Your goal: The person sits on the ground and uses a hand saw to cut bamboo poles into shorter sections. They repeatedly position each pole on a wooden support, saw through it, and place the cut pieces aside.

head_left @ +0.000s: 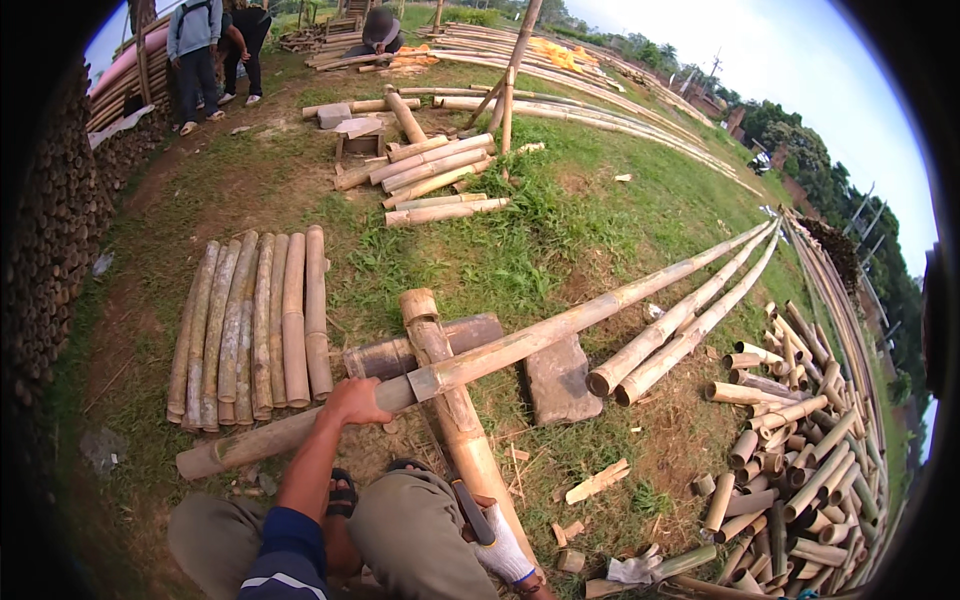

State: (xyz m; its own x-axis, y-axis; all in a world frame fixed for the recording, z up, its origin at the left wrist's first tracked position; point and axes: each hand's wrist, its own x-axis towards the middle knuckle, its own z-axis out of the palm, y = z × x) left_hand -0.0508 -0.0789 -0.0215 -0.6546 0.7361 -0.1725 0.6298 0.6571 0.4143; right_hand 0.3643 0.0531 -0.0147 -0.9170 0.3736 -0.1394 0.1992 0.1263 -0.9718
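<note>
A long bamboo pole (560, 328) slants across the scene. Left of a sharp step, its section (270, 440) looks greyer; I cannot tell whether that is a separate piece. My bare left hand (355, 402) is closed over the grey section near the step. Beneath the pole runs a thick notched bamboo support (462, 425), itself resting across a dark bamboo log (395, 352). Low in the picture, my right hand (502, 556), in a white glove, grips a dark flat tool (472, 512) beside my knee. The tool's exact kind is unclear.
Cut bamboo lengths (248, 325) lie in a row at left. A flat stone (562, 380) and two long poles (690, 330) are right of the support. Short offcuts (790, 480) heap at right, near a loose glove (635, 568). People (215, 50) are in the background.
</note>
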